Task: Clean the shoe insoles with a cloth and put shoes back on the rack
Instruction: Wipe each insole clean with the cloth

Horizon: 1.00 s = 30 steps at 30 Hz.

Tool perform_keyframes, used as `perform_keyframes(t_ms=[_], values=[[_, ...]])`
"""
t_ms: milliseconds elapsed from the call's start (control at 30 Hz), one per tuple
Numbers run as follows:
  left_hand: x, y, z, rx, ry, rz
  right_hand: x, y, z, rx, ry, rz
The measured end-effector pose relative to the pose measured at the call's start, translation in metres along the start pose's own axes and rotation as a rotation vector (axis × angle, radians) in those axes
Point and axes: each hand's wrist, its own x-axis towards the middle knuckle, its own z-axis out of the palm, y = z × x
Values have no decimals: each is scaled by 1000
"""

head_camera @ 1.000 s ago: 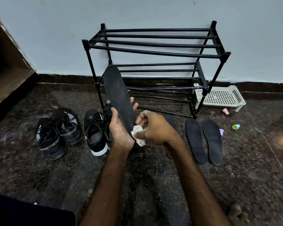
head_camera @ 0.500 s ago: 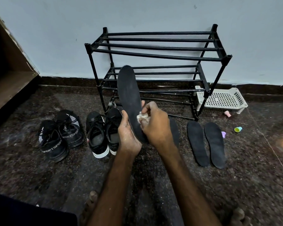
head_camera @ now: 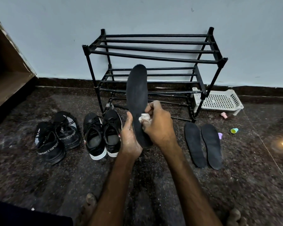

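Observation:
My left hand point(head_camera: 130, 137) grips the heel end of a black insole point(head_camera: 137, 95), held upright in front of the black shoe rack point(head_camera: 153, 51). Against the insole's lower half, my right hand point(head_camera: 158, 123) presses a small white cloth point(head_camera: 144, 117) bunched in its fingers. Two more black insoles point(head_camera: 203, 144) lie flat on the floor to the right. On the left stand a pair of black shoes with white soles point(head_camera: 102, 132) and a pair of black sport shoes point(head_camera: 57, 136).
A white perforated plastic tray point(head_camera: 219, 99) sits by the rack's right leg. Small pink point(head_camera: 223, 115), green point(head_camera: 234, 130) and purple point(head_camera: 220, 135) objects lie near it. A wooden cabinet edge point(head_camera: 11, 66) stands at far left. My bare toes point(head_camera: 90, 201) show at the bottom.
My right hand with the cloth has slid up the insole from its heel end to about the middle. The insole has swung to the right and stands more upright.

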Motion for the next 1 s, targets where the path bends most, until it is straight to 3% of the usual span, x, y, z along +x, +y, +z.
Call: perform_keyframes(t_ms=[133,267,467,667,733,900,1000], values=[[0,0,-1,43,-14,-87,7,-1,-1,104,111,-67],[-2,0,-6,321,28,-94,20,17,-21,57,260,-33],[-4,-3,-7,100,-50,-172,16,10,-20,83,21,-163],[-8,3,-18,316,-233,-222,52,28,-60,-30,302,-103],[-9,1,-18,314,-263,-236,56,34,-70,-31,319,-144],[-3,0,-20,305,-121,-251,33,24,-54,54,-18,-185],[2,-2,-23,189,-27,-229,15,32,-37,110,-345,-67]])
